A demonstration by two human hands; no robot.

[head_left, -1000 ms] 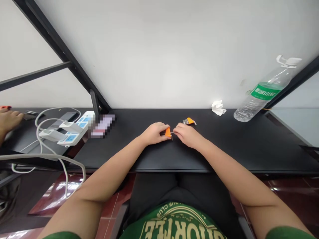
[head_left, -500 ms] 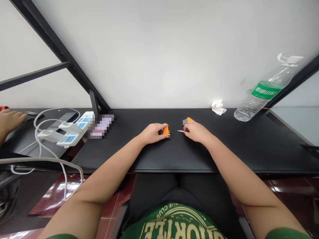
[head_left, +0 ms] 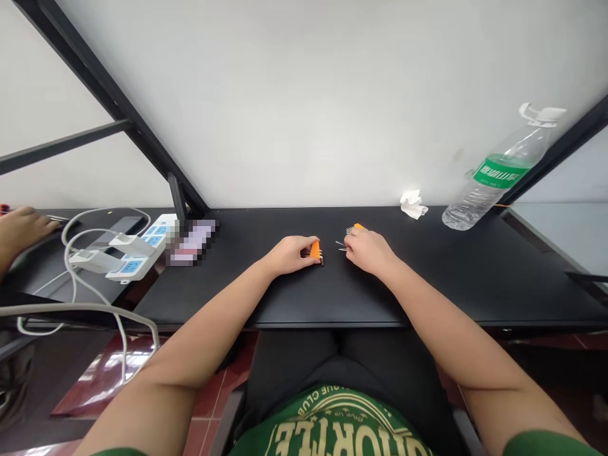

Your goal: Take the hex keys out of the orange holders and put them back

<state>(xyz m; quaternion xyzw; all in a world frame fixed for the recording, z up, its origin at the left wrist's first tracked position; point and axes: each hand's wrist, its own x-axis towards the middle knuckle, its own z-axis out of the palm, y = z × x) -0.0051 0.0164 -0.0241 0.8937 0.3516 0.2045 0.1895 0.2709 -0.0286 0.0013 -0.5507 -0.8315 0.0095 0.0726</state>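
Observation:
My left hand (head_left: 291,254) is closed around an orange hex key holder (head_left: 315,249), thumb and fingers gripping its two ends. Short metal key ends and one dark bent key (head_left: 322,260) stick out on its right side. Just to the right, my right hand (head_left: 369,251) is closed, its fingertips pinching a thin silvery hex key (head_left: 340,243). A second slim metal piece shows just below it; whether I hold that too is unclear. Behind my right fingers lies another orange holder (head_left: 358,226) with several thin metal rods, mostly covered by the hand.
Both hands rest at a black table (head_left: 228,285) against a white wall. Crumpled tissue (head_left: 413,204) and a large plastic bottle (head_left: 494,174) are at the right. A white power strip (head_left: 142,247) with cables and a blurred phone-like item (head_left: 194,242) are left. Another person's hand (head_left: 26,231) is far left.
My right hand has shifted slightly left and covers more of the second orange holder. Two thin metal pieces now show at its fingertips instead of one. The left hand stays nearly still.

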